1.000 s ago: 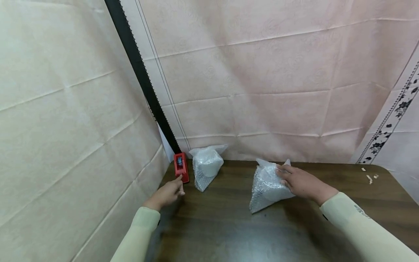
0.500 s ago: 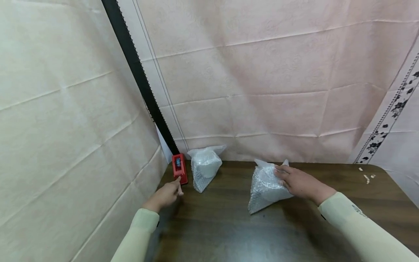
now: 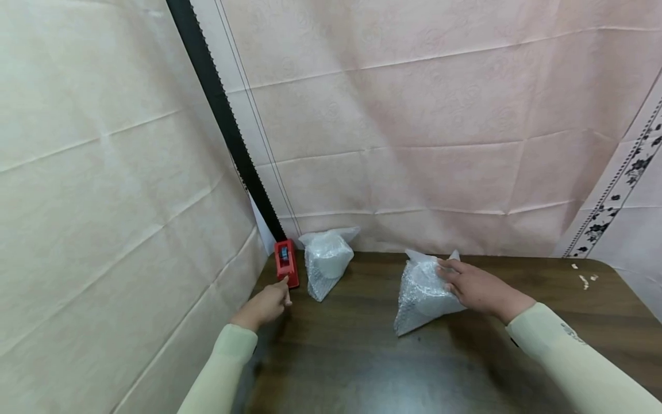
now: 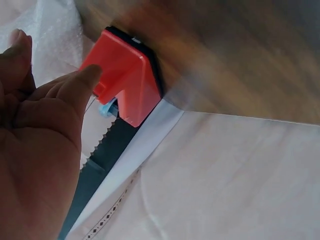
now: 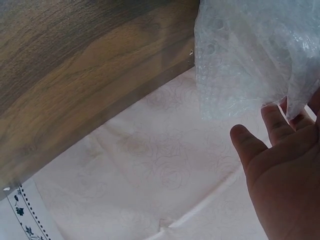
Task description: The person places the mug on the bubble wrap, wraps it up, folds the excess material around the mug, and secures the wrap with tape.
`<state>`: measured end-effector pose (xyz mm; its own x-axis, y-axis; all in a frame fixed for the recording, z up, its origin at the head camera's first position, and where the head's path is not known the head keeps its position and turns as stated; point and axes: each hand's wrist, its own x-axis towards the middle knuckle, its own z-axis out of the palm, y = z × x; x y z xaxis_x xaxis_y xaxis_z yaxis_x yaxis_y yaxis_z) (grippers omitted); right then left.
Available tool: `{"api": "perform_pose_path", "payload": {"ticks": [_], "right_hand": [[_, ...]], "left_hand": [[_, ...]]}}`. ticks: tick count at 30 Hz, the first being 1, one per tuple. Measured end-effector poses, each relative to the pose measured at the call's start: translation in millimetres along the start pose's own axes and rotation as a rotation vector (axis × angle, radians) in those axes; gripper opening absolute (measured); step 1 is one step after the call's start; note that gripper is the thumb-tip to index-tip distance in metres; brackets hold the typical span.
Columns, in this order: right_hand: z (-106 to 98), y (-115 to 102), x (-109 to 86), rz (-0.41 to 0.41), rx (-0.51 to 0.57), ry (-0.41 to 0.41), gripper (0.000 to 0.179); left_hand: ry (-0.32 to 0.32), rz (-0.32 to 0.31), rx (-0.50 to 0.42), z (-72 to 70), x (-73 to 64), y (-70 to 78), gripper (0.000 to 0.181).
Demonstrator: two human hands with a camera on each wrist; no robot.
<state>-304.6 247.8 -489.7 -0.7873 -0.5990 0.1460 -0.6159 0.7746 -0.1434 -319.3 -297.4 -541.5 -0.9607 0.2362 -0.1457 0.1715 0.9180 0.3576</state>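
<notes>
My left hand (image 3: pixel 267 305) is at the left end of the table, its index fingertip touching the near end of a red tape dispenser (image 3: pixel 291 278) with a blue wheel inside. In the left wrist view, the dispenser (image 4: pixel 135 70) lies just beyond the fingertip, and no fingers wrap around it. On the right, my right hand (image 3: pixel 483 290) rests with spread fingers on the side of a bubble-wrapped package (image 3: pixel 421 293). The right wrist view has those fingers against the edge of the wrap (image 5: pixel 240 60); part of the hand is cut off. What the wrap contains cannot be made out.
A second bubble-wrapped package (image 3: pixel 327 261) stands close to the dispenser's right side. Small pale scraps (image 3: pixel 584 282) lie near the far right corner of the brown wooden table (image 3: pixel 351 356). Hanging cloth (image 3: pixel 439 115) borders the table at the back and left.
</notes>
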Motion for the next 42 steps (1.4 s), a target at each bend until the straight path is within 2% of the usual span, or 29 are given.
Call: {"api": "perform_pose_path", "payload": {"ticks": [6,10,11,12,14,17,18,20,24,28,31,37,42], "right_hand": [[1.0,-1.3,-0.4,-0.004,0.004,0.008,0.048],[0.6,-0.6,-0.4,-0.007,-0.006,0.007,0.048],[0.5,0.0,-0.2,-0.008,-0.01,0.007,0.048],[0.3,0.5,0.0,-0.008,-0.012,0.008,0.048],[-1.1,1.4,-0.2,-0.004,-0.015,0.005,0.048],[-1.6,2.3,-1.1,-0.003,-0.018,0.006,0.049],[-1.6,2.3,-1.5,-0.002,-0.018,0.004,0.049],[-1.3,2.1,-2.1,0.0,-0.017,0.001,0.05],[-0.3,1.3,-2.3,-0.001,-0.018,0.001,0.05],[0.0,0.1,-1.1,-0.01,-0.024,-0.001,0.05],[-0.5,0.4,-0.7,-0.01,-0.025,-0.009,0.05],[-1.6,-0.4,-1.5,-0.009,-0.025,0.001,0.05],[0.7,-1.2,-1.5,-0.026,-0.046,0.023,0.048]], "left_hand": [[-0.004,0.03,0.061,-4.0,0.5,3.3,0.021],[-0.012,0.021,0.028,-7.0,1.1,3.1,0.018],[-0.01,0.018,0.018,-8.1,1.4,3.1,0.009],[-0.01,0.014,0.007,-9.5,1.8,3.6,0.008],[-0.013,0.011,-0.011,-12.3,3.0,5.0,0.029],[-0.02,0.017,-0.019,-14.2,4.9,6.3,0.034],[-0.022,0.023,-0.02,-13.9,5.7,6.5,0.023],[-0.02,0.038,-0.024,-12.7,5.7,6.0,0.014],[0.048,0.083,0.002,-9.6,2.4,3.6,0.008],[0.164,0.121,0.023,-7.1,-2.9,-0.6,0.025],[0.193,0.126,-0.037,-4.6,-3.8,-1.9,0.028],[0.137,0.132,-0.161,1.3,-1.5,0.7,0.023],[0.122,0.083,-0.326,6.2,-0.2,0.3,0.021]]}}
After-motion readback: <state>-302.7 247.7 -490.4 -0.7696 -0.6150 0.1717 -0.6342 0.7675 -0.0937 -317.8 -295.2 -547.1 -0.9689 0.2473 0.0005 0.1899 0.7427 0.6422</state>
